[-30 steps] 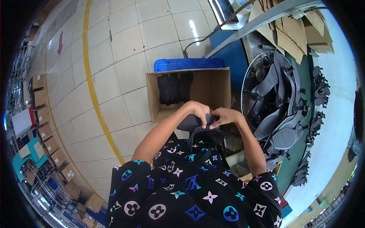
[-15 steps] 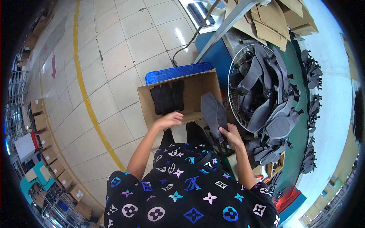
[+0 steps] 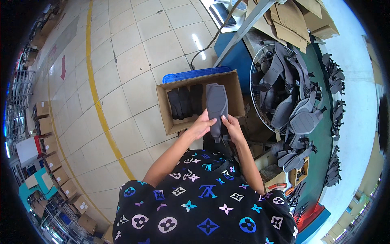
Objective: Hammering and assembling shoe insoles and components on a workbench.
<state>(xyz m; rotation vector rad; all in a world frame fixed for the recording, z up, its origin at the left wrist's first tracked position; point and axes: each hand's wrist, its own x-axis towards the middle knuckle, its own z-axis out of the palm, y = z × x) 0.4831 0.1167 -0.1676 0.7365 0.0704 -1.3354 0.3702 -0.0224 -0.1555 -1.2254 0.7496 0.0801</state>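
A grey high-heeled shoe sole (image 3: 217,101) is held over the open cardboard box (image 3: 237,95), its wide toe end pointing away from me. My left hand (image 3: 202,126) grips its left edge with the thumb on top. On the opposite edge, my right hand (image 3: 232,128) closes round the narrower part near the heel. Whether a second sole lies beneath it, I cannot tell. Inside the box, several dark soles (image 3: 185,102) stand side by side at the left. To the right, a round white wire basket (image 3: 252,90) is heaped with grey heeled soles (image 3: 283,112).
A blue crate (image 3: 195,75) shows behind the box. A metal post (image 3: 243,32) slants up beside a blue-sided bench. More soles (image 3: 335,73) lie along the right wall. A small wooden box (image 3: 300,173) and orange-handled tool (image 3: 278,186) are at near right. Flattened cardboard (image 3: 288,24) lies beyond.
My right hand has brought the sole leftward from beside the basket to over the box. My left hand has moved right and taken hold of it too.
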